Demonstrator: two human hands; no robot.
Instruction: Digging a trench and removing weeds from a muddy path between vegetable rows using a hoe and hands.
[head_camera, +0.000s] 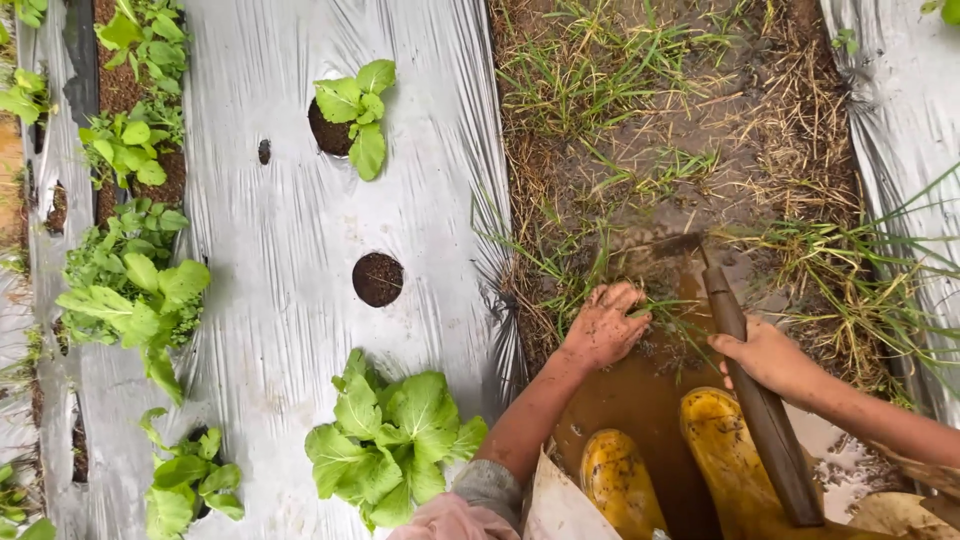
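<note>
Gripping the brown wooden handle (760, 410) of a small hoe, your right hand (765, 355) is closed around the shaft about halfway along, thumb side toward the blade. The hoe's blade (668, 246) sits low in the muddy furrow, among the grass, and looks blurred. Your left hand (604, 325), caked with mud, is curled down on a tuft of grass (640, 315) just beside the blade; the fingers are bent over the stems, but you cannot tell whether they actually clench them. Both hands are near each other, not touching.

Below them your two yellow rubber boots (680, 470) stand in brown puddled mud (625, 395). Dry straw and green weeds (640, 110) cover the furrow beyond the blade.

To your left lies a bed under silver plastic mulch sheet (270, 200). One hole in it (378, 279) shows bare dark soil. A small leafy seedling (358, 108) grows from the hole beyond, and a larger leafy green plant (385, 440) spreads close to your left elbow. More leafy plants (135, 290) line the far left edge of the sheet. Another strip of silver sheet (900, 90) runs along the right side
</note>
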